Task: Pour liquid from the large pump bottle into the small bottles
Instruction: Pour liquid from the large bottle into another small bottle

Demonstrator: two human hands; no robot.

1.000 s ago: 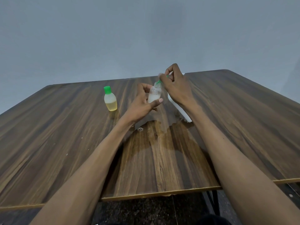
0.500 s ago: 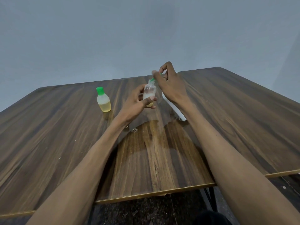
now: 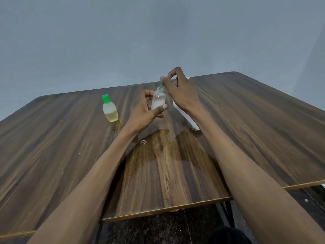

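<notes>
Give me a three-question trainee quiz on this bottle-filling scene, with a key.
1. True or false: the capped small bottle standing on the table is empty.
2. Which hand grips the uncapped small bottle? A) left hand B) right hand
3. Fill in: the cap pinched by the right hand is coloured ____.

Key: 1 false, it holds yellowish liquid; 2 A; 3 green.

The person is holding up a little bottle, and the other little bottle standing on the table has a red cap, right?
Almost. The left hand does hold up a little bottle, with the right hand at its top. But the other little bottle standing on the table has a green cap, not red. The head view shows it.
</notes>
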